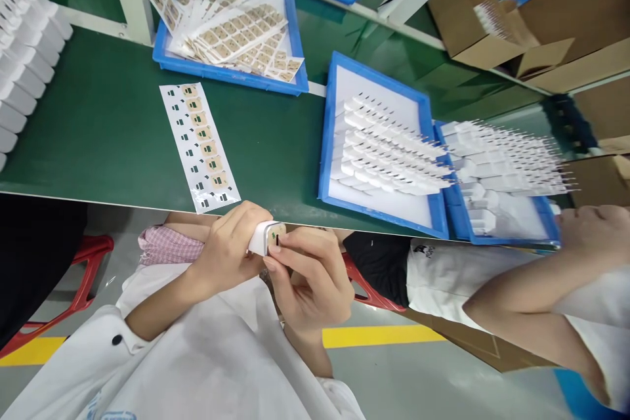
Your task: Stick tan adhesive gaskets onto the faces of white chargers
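Note:
My left hand [231,243] is closed around a small white plastic housing [257,240], held just off the table's front edge. The housing's end faces right and carries a tan adhesive sticker [275,234] with dark cut-outs. Against that end press the thumb and fingertips of my right hand [310,275]; whether they pinch anything of their own is hidden. On the table beyond my left hand lies a white backing sheet [199,144], with tan stickers along one side and bare cut-outs elsewhere.
A blue tray [231,79] holds piled sticker sheets. Right of it, blue trays [327,144] hold rows of white housings [388,144] with metal pins. More housings [29,65] stand at far left. A co-worker's arm [536,289] is at right. Cardboard boxes [472,20] stand behind.

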Available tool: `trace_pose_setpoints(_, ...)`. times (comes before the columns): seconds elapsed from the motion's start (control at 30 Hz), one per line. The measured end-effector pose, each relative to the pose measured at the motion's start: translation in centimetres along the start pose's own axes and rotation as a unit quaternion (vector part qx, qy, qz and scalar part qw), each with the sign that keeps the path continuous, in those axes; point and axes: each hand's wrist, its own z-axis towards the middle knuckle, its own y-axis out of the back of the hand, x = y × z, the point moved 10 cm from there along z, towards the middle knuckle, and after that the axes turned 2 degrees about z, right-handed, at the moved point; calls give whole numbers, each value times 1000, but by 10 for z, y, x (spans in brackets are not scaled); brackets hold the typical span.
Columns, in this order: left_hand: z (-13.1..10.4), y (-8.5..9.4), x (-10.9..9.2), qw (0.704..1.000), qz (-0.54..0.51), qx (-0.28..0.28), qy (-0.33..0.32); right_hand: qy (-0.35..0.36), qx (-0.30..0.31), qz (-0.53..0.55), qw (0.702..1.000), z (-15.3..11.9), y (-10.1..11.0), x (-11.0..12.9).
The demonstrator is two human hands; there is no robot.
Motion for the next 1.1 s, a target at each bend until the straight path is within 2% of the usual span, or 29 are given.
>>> trace_pose_setpoints(0.17, 3, 1, -2, 1000, -26, -9, -4, -98, 14, 49, 994, -5, 2, -15)
trace_pose_setpoints(0.27, 4, -1, -1, 999, -49, -11, -4, -177, 32, 127, 975, -10, -5, -30)
trace_pose_setpoints(0.33, 3, -4, 1, 998, -68, -5, -2, -230, 23, 167, 959, -13, -7, -46)
trace_pose_setpoints(0.4, 1, -8, 3, 995, -97, 8, 1, -270, -16, 192, 943, -18, 1, -68)
trace_pose_setpoints(0.47, -1, -11, 8, 991, -135, 15, 12, -300, -60, 213, 928, -29, 17, -98)
trace_pose_setpoints(0.53, -1, -12, 15, 986, -164, 11, 34, -343, -61, 197, 916, -50, 34, -135)
trace_pose_setpoints(0.57, -1, -11, 19, 984, -174, 7, 44, -376, -34, 165, 911, -65, 41, -156)
trace_pose_setpoints(0.6, 0, -11, 21, 982, -179, 1, 52, -419, 23, 106, 902, -84, 45, -177)
trace_pose_setpoints(0.63, 1, -10, 23, 981, -183, -3, 58, -456, 109, 45, 882, -107, 44, -196)
trace_pose_setpoints(0.67, 2, -10, 24, 980, -187, -7, 62, -477, 156, 20, 865, -127, 45, -211)
trace_pose_setpoints(0.77, 4, -11, 25, 977, -200, -14, 74, -508, 231, -26, 829, -177, 41, -240)
trace_pose_setpoints(0.87, 1, -18, 27, 974, -208, -6, 89, -518, 278, -32, 808, -207, 22, -244)
trace_pose_setpoints(0.97, -7, -33, 35, 972, -193, 15, 132, -506, 312, 14, 804, -209, 3, -221)
trace_pose_setpoints(1.03, -15, -49, 41, 966, -188, 41, 170, -472, 297, 54, 828, -189, -3, -193)
trace_pose_setpoints(1.1, -25, -69, 42, 957, -194, 86, 198, -389, 225, 84, 889, -152, 1, -157)
